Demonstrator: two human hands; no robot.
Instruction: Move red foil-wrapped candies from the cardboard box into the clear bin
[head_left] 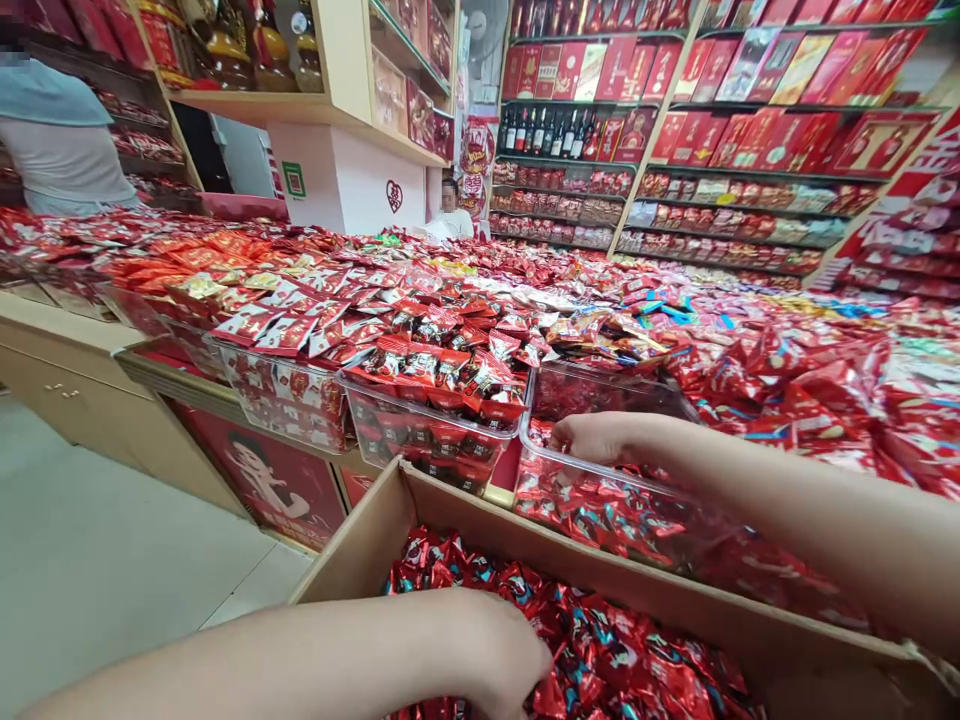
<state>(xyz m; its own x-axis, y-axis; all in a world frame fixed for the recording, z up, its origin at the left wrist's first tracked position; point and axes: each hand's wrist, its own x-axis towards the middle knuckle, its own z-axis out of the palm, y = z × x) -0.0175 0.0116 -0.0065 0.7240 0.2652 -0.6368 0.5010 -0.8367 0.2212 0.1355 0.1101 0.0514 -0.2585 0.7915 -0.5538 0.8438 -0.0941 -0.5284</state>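
Note:
A cardboard box point(480, 510) full of red, shiny wrapped candies point(600, 640) stands in front of me, against the display. My left hand point(502, 650) reaches down into the box among these candies, its fingers hidden by the back of the hand and the wrappers. Beyond the box edge, my right hand point(596, 438) dips into a clear plastic bin point(547, 455) partly filled with similar red packets point(585, 515). Its fingers curl downward, and whatever is in them is hidden from view.
A neighbouring clear bin point(427, 425) is heaped with red-and-black packets point(450, 365). More bins of candy stretch along the counter. Large red bags point(810, 390) lie to the right. Shelves point(577, 160) with bottles and boxes stand behind. A person point(64, 140) stands at far left.

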